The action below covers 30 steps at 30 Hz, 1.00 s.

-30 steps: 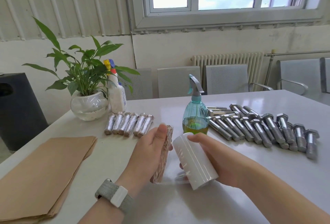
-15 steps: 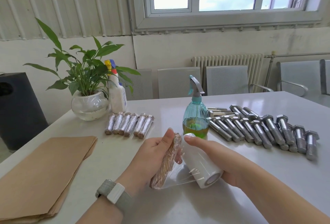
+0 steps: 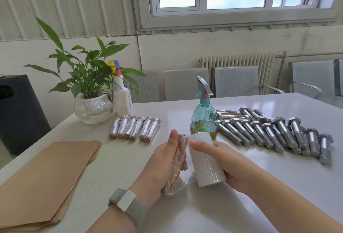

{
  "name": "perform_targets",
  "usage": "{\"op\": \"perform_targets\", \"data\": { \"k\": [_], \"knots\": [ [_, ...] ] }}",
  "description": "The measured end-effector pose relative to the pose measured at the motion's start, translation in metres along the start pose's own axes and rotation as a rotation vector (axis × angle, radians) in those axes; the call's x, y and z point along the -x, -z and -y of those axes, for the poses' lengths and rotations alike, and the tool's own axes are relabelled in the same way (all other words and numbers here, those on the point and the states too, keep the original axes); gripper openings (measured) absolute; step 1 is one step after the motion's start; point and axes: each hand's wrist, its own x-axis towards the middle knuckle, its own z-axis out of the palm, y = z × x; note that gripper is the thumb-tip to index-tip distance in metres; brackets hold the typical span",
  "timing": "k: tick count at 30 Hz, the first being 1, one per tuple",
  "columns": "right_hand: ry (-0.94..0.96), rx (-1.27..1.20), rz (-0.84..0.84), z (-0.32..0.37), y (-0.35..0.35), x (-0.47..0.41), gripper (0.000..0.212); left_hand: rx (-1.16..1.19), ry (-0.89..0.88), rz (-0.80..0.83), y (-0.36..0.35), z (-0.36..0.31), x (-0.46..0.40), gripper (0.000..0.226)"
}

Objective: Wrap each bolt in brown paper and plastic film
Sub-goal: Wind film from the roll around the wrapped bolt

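My left hand (image 3: 157, 166) grips a bolt wrapped in brown paper (image 3: 177, 160), held slanted above the table with clear film around it. My right hand (image 3: 228, 166) holds a white roll of plastic film (image 3: 206, 160) pressed against the bolt's right side. A row of several wrapped bolts (image 3: 134, 128) lies behind my hands to the left. Many bare steel bolts (image 3: 274, 132) lie in rows at the right. A stack of brown paper sheets (image 3: 42, 180) rests at the near left.
A teal spray bottle (image 3: 204, 119) stands just behind the film roll. A potted plant in a glass bowl (image 3: 92, 110) and a white spray bottle (image 3: 121, 99) stand at the back left. Grey chairs line the far edge of the white table (image 3: 204, 210); a dark bin (image 3: 18, 112) stands left.
The film roll has swung from below and right of the bolt up against its side, standing more upright. The stretched film between roll and bolt has closed up.
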Motion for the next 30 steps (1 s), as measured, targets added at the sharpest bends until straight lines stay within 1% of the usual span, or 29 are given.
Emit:
{"op": "perform_targets", "data": {
  "k": [3, 4, 7, 8, 10, 13, 15, 17, 21, 24, 25, 27, 29, 30],
  "knots": [
    [0.088, 0.002, 0.033, -0.004, -0.006, 0.000, 0.038, 0.093, -0.014, 0.050, -0.003, 0.000, 0.000, 0.052],
    [0.108, 0.012, -0.001, -0.006, -0.009, 0.000, 0.043, 0.133, -0.005, 0.056, -0.004, -0.001, 0.001, 0.051],
    [0.172, 0.109, -0.203, -0.013, -0.018, -0.006, 0.070, 0.206, 0.012, 0.015, -0.006, 0.000, -0.001, 0.051],
    [0.199, 0.127, -0.244, -0.015, -0.020, -0.006, 0.074, 0.222, 0.013, -0.013, -0.007, 0.001, -0.001, 0.051],
    [0.263, 0.127, -0.298, -0.017, -0.025, -0.005, 0.072, 0.256, 0.008, -0.069, -0.008, 0.001, -0.002, 0.050],
    [0.372, 0.133, -0.362, -0.019, -0.032, -0.004, 0.063, 0.305, -0.029, -0.134, -0.009, 0.000, -0.003, 0.049],
    [0.393, 0.121, -0.388, -0.023, -0.037, -0.005, 0.057, 0.350, -0.046, -0.154, -0.011, -0.001, -0.004, 0.061],
    [0.398, 0.143, -0.415, -0.026, -0.043, -0.005, 0.050, 0.376, -0.033, -0.181, -0.013, -0.002, -0.002, 0.067],
    [0.427, 0.191, -0.461, -0.026, -0.050, -0.001, 0.036, 0.476, 0.038, -0.161, -0.018, -0.004, 0.003, 0.079],
    [0.434, 0.146, -0.461, -0.023, -0.050, 0.001, 0.027, 0.612, 0.085, -0.139, -0.018, -0.006, 0.006, 0.073],
    [0.428, 0.121, -0.459, -0.023, -0.050, 0.002, 0.029, 0.648, 0.100, -0.127, -0.018, -0.006, 0.007, 0.069],
    [0.409, 0.084, -0.435, -0.022, -0.049, 0.002, 0.040, 0.666, 0.107, -0.130, -0.016, -0.004, 0.005, 0.066],
    [0.356, 0.046, -0.357, -0.020, -0.049, 0.001, 0.051, 0.599, 0.093, -0.173, -0.013, -0.002, 0.002, 0.066],
    [0.320, 0.032, -0.304, -0.019, -0.048, 0.001, 0.053, 0.534, 0.079, -0.184, -0.011, -0.001, 0.001, 0.065]
  ]
}}
